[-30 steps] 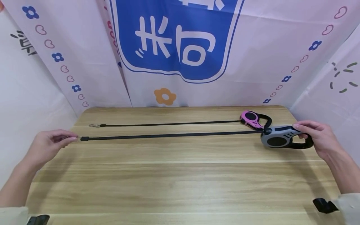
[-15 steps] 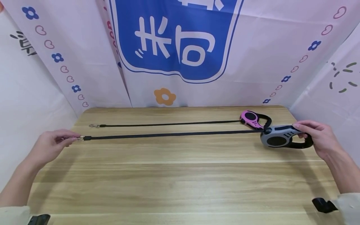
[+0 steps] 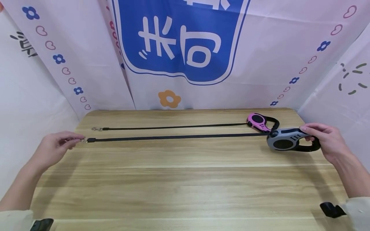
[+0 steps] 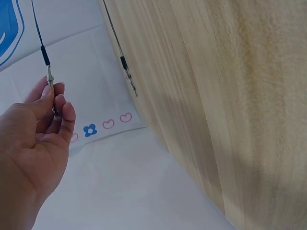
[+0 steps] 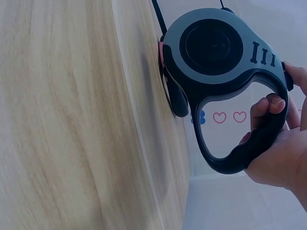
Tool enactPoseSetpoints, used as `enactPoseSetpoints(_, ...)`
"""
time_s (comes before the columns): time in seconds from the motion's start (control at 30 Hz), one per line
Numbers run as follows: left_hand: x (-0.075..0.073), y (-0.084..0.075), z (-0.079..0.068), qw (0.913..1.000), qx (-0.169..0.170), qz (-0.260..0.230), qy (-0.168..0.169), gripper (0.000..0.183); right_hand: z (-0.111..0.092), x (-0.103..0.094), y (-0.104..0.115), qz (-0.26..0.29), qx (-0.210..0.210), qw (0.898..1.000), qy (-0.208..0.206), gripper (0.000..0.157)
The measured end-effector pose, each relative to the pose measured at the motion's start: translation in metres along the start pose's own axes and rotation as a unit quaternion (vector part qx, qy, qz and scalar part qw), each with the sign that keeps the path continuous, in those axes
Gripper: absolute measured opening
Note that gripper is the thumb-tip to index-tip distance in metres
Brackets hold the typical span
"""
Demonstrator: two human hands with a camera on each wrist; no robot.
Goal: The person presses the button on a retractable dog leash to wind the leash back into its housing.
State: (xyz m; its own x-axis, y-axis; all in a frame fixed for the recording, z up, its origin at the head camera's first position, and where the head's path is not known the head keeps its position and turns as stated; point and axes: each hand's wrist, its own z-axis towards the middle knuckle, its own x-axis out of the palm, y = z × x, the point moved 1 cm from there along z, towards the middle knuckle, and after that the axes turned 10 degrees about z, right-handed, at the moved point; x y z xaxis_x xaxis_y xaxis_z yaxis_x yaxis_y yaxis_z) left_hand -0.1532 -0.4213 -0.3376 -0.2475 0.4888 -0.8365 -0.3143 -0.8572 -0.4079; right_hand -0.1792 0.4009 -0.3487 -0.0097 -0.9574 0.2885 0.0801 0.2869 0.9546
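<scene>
A grey and black retractable dog leash (image 3: 283,144) is held above the table, its black strap (image 3: 179,137) stretched straight across to the left. My right hand (image 3: 329,141) grips its loop handle, fingers curled through the opening and thumb at the top button, as the right wrist view shows. At the strap's other end, my left hand (image 3: 59,147) pinches the metal clip (image 4: 50,76) between thumb and fingers. Just behind lies a smaller pink retractable leash (image 3: 256,121) on the table, its thin cord (image 3: 173,127) drawn out to a metal snap hook (image 3: 96,129).
The wood-grain table (image 3: 185,192) spans the view below both hands. Behind it hangs a white cloth (image 3: 202,96) with a blue sign and printed flowers and hearts. White cloth also stands at both sides.
My left hand has shifted slightly right with the clip, and the strap's left end came with it. The grey leash has moved barely left; the pink leash lies still.
</scene>
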Motion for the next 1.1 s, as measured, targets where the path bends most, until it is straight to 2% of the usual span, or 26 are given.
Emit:
enactPoseSetpoints(0.57,-0.001,-0.0027,-0.0002,0.9999,-0.014,-0.001,0.008,0.015,-0.0017,0.0,0.0022,0.002,0.004,1.0,-0.007,0.03)
enactPoseSetpoints(0.9,-0.0009,-0.003,0.0001,0.9999,-0.003,-0.016,-0.001,0.014,-0.0037,0.0001,0.0027,0.005,0.004,1.0,-0.006,0.03)
enactPoseSetpoints(1.1,-0.0023,-0.003,-0.001,0.9993,-0.027,-0.018,0.018,0.012,-0.0044,-0.0013,0.0023,0.006,0.005,1.0,-0.002,0.03)
